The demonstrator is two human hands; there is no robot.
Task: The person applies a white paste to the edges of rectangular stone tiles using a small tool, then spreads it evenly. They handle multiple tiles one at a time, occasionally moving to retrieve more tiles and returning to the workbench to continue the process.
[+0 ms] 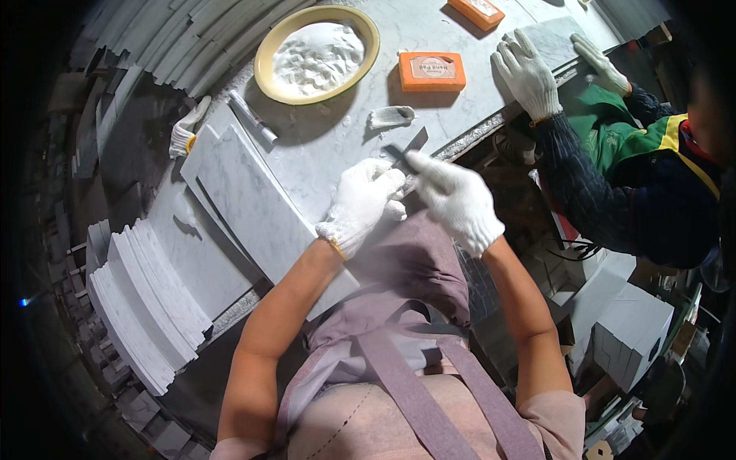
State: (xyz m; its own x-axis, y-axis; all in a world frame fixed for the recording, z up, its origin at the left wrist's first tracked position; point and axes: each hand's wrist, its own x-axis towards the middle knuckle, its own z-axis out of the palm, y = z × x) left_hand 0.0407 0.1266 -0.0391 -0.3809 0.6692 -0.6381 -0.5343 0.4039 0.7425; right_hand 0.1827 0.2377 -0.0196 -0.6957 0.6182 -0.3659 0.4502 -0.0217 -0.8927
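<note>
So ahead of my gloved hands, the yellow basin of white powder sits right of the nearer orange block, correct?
Wrong side: the head view shows the yellow basin of white powder left of the nearer orange block, ahead of your gloved left hand and right hand.

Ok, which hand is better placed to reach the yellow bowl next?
Left, probably: the left hand is nearer the yellow bowl; the right hand sits farther off, apparently pinching a dark tool. Both look occupied.
</note>
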